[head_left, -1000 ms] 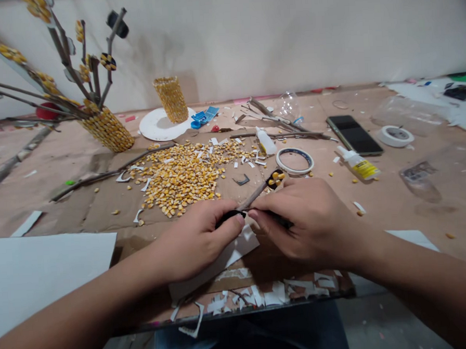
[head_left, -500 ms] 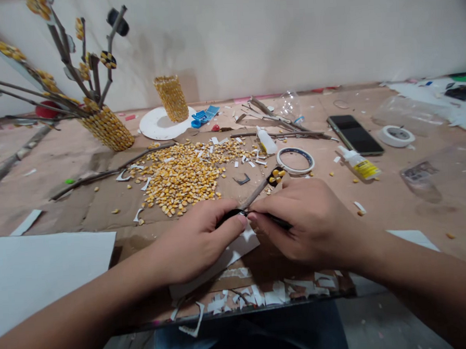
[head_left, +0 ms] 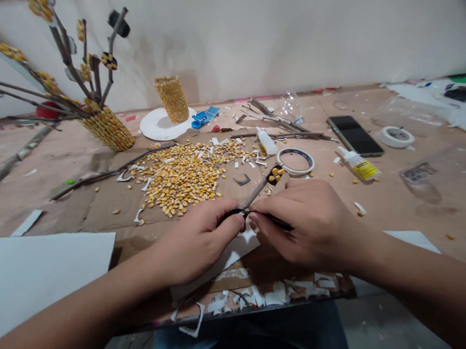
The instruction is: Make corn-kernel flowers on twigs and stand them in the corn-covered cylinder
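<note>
My left hand [head_left: 195, 239] and my right hand [head_left: 311, 220] meet near the table's front edge, fingers pinched together on a thin twig [head_left: 254, 192]. A black strip [head_left: 235, 213] lies at the pinch point on the twig. The twig's far end carries a small black disc with yellow corn kernels [head_left: 274, 175] stuck on it. A white paper scrap [head_left: 229, 255] lies under my hands. Beyond them is a spread pile of loose corn kernels [head_left: 182, 174].
A kernel-covered vase with branches [head_left: 107, 129] leans at the back left; a kernel-covered cup [head_left: 171, 98] stands on a white plate. Glue bottles [head_left: 358, 164], a tape ring [head_left: 295, 161], a phone [head_left: 354, 134], another tape roll [head_left: 397, 134] and white card [head_left: 38, 273] lie around.
Almost nothing has changed; my fingers shift slightly on the twig and the black strip, and the twig's kernel-tipped end stays in place.
</note>
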### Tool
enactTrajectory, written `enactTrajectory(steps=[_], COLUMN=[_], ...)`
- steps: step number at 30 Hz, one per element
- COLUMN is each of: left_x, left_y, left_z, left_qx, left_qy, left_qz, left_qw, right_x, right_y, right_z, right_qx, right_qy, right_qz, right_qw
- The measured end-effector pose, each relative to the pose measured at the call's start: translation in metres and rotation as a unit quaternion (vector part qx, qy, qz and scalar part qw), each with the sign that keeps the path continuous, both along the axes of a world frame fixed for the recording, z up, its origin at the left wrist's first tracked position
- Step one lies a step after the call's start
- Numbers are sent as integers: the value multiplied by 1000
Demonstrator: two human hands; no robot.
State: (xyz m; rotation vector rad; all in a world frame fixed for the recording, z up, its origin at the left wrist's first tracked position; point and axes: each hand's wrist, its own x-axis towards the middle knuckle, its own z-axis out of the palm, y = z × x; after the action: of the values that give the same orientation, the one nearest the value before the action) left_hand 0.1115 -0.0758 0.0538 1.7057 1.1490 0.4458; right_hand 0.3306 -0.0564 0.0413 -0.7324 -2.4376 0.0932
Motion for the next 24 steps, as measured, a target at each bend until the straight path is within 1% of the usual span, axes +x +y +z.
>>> enactTrajectory(steps=[6, 10, 15, 18, 24], left_x=[1, 0, 0, 1, 0], left_y=[1, 0, -1, -2, -1], left_z=[0, 0, 0, 1, 0], left_qx=[13, 8, 10, 3, 21], left_qy=[12, -2, 23, 20, 35], left_qz=[1, -3, -2, -2, 23], left_qw=[1000, 1000, 1000, 1000, 999], right_x=[-1, -1, -1, -1, -1], right_y=[-1, 0, 0, 1, 1], right_z=[4, 3, 2, 3, 3], right_qx=[2, 5, 14, 21, 27], right_qy=[-8, -24, -25, -26, -38], right_qz=[5, 8, 14, 19, 25], right_qw=[1000, 1000, 999, 999, 999])
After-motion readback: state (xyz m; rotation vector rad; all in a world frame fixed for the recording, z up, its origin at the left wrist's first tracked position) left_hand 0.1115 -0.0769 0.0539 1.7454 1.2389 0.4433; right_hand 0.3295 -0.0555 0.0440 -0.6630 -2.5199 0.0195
